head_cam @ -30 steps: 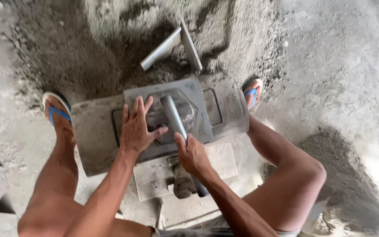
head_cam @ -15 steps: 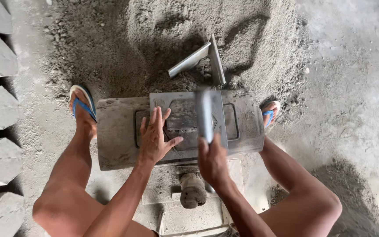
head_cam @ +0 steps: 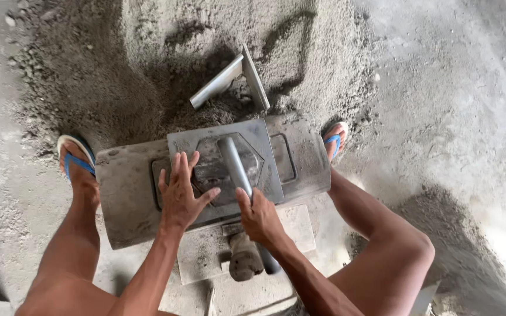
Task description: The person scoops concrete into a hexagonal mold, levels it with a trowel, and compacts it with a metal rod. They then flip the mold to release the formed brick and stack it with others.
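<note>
Sand [head_cam: 147, 52] spreads in a grey heap over the top of the view, on a dusty concrete floor [head_cam: 458, 88]. Against its near edge sits a wide grey mould [head_cam: 127, 193] — a metal box, tilted a little, between the person's two feet in blue sandals [head_cam: 77, 161]. On the mould lies a flat metal plate [head_cam: 265, 169] with a tube handle [head_cam: 233, 164] rising from its middle.

Left hand [head_cam: 181, 196] lies flat and open on the plate's left part, fingers spread and pointing away, holding nothing. Right hand [head_cam: 259, 216] is closed around the near end of the handle, just beside the left hand's thumb.

Below the mould, between the knees, a pale slab [head_cam: 300, 228] lies on the floor, and a short, dirty, rounded stub [head_cam: 245, 260] pokes out toward the camera just under the right hand.

Beyond the mould, a second plate [head_cam: 254, 76] with its own tube handle stands on edge in the sand, well apart from both hands.
</note>
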